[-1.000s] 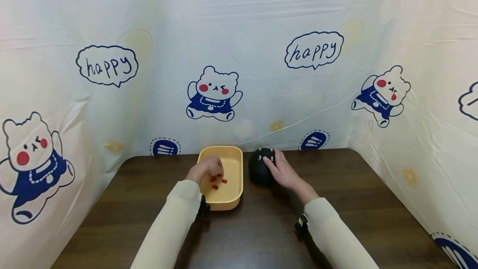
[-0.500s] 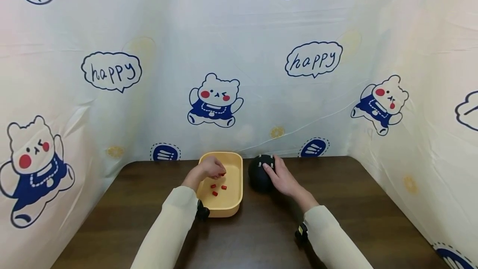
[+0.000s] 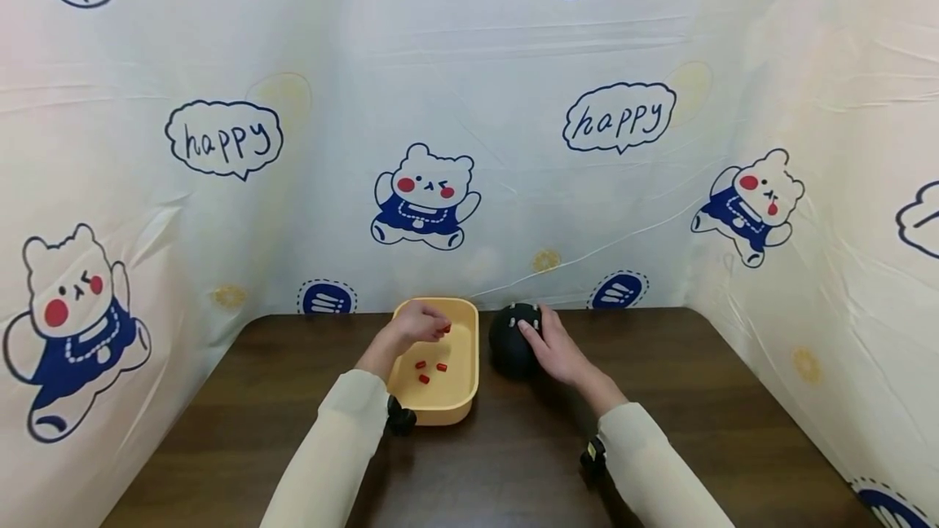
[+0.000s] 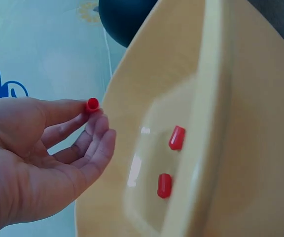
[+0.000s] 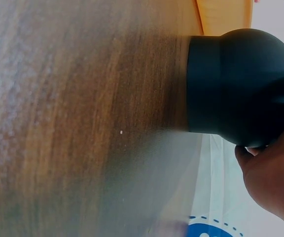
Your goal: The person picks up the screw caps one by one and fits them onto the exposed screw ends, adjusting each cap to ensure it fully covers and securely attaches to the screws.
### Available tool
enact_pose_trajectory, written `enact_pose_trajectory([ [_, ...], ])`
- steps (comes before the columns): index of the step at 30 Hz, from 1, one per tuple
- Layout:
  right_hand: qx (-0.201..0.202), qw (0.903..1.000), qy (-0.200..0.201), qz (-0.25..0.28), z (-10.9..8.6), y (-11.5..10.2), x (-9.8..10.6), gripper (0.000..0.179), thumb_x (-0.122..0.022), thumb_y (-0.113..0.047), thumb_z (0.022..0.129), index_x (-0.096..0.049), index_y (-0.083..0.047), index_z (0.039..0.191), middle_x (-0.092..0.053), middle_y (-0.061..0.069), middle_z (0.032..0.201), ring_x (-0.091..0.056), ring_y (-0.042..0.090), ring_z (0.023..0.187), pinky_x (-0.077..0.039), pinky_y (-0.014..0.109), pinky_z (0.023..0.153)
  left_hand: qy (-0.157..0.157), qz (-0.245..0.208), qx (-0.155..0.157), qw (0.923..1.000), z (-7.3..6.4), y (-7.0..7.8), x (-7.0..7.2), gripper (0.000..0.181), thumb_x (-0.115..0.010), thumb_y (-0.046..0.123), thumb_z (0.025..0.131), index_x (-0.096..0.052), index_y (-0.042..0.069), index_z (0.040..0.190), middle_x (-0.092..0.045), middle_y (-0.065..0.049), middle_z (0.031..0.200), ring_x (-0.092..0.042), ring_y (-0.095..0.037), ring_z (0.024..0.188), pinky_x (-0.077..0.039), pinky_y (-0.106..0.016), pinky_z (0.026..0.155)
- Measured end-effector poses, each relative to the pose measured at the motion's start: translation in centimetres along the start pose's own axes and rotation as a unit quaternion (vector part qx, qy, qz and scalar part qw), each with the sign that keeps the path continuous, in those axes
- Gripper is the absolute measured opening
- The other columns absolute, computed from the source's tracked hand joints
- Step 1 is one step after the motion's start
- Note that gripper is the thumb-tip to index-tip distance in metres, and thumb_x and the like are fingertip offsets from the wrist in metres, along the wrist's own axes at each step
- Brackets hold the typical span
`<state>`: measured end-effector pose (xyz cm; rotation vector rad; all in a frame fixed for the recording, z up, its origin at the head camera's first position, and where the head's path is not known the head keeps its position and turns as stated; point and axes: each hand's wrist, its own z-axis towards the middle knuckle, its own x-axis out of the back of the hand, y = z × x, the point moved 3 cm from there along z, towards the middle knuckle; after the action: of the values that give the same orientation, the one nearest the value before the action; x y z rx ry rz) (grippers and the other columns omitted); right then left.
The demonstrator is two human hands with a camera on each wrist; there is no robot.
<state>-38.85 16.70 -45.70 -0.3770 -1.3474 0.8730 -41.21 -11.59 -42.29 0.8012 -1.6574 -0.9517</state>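
My left hand [image 3: 412, 326] is over the yellow tray [image 3: 458, 345], pinching a small red cap [image 4: 92, 104] between thumb and fingertips. The cap's hollow end shows in the left wrist view. Three more red caps [image 3: 424, 380] lie loose on the tray's floor; two of them appear in the left wrist view. To the right of the tray stands a black ball-shaped object [image 3: 509, 349] on a short cylindrical base, with several small metal pins on its top. My right hand [image 3: 561, 349] grips its right side, thumb near the pins. Most of the right fingers are hidden behind it.
Both things stand near the back of a dark wooden table [image 3: 477, 479]. A white printed curtain [image 3: 506, 186] hangs right behind and along both sides. The tray's raised wall [image 4: 216, 98] is beside the left hand.
My left hand has risen from the tray floor with one red cap and moved slightly right. My right hand stays on the black object. The head view has tilted up slightly.
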Motion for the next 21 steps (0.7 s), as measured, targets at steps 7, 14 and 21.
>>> enact_pose_trajectory([
  [7,0.002,1.0,0.0,-0.006,-0.1,0.0,0.1,0.075,-0.04,-0.052,0.108,-0.02,0.002,0.158,-0.031,0.027,0.156,-0.042,0.042,0.138,-0.03,0.059,0.118,0.024,-0.041,0.001,0.9989,-0.3,0.8,-0.2,0.028,-0.06,0.012,0.104,-0.068,-0.005,0.124,-0.068,-0.021,0.117,-0.065,-0.036,0.109,-0.052,-0.044,0.102],
  [14,-0.002,1.0,0.0,0.0,-0.1,0.1,0.0,0.073,-0.041,-0.05,0.108,-0.022,0.0,0.158,-0.032,0.027,0.155,-0.042,0.041,0.138,-0.031,0.058,0.117,0.055,-0.045,-0.004,0.9974,-0.3,1.0,-0.5,0.027,-0.063,0.016,0.103,-0.071,0.0,0.122,-0.071,-0.015,0.11,-0.068,-0.026,0.097,-0.056,-0.038,0.095],
  [21,0.009,0.9999,0.006,0.002,0.0,0.2,0.0,0.071,-0.041,-0.052,0.108,-0.024,-0.002,0.156,-0.035,0.025,0.151,-0.043,0.041,0.136,-0.035,0.058,0.114,0.077,-0.046,-0.02,0.9957,0.1,1.4,-0.7,0.023,-0.064,0.016,0.102,-0.073,0.003,0.119,-0.071,-0.012,0.11,-0.069,-0.031,0.105,-0.054,-0.044,0.098],
])
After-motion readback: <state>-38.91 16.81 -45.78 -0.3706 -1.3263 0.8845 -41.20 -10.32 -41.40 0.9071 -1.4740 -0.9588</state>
